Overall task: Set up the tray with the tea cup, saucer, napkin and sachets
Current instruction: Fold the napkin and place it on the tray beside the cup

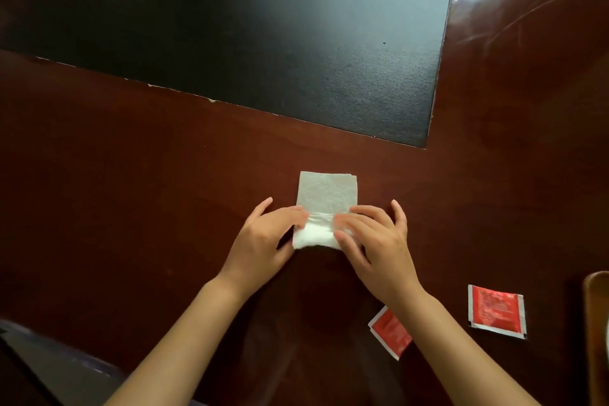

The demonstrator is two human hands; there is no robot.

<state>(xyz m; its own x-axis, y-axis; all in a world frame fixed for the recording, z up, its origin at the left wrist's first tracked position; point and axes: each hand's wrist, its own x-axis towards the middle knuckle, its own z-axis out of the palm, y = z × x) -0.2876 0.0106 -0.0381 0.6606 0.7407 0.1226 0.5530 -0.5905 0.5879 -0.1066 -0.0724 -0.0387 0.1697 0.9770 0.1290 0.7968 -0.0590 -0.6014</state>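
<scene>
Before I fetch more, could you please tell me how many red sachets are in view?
2. One sachet lies flat on the table right of the right forearm; the other is partly under that forearm. More may be hidden or out of frame.

A white napkin (pixel 324 204) lay on the dark red-brown table (pixel 131 191). The left hand (pixel 263 237) and the right hand (pixel 372 241) both pressed on its near part, fingers bent over the folded near edge, and its far half extended beyond the fingertips. Two red sachets (pixel 390 333) (pixel 497 310) lay behind the right hand's fingers, beside the right forearm. A black mat (pixel 263 26) was far beyond the fingertips.
</scene>
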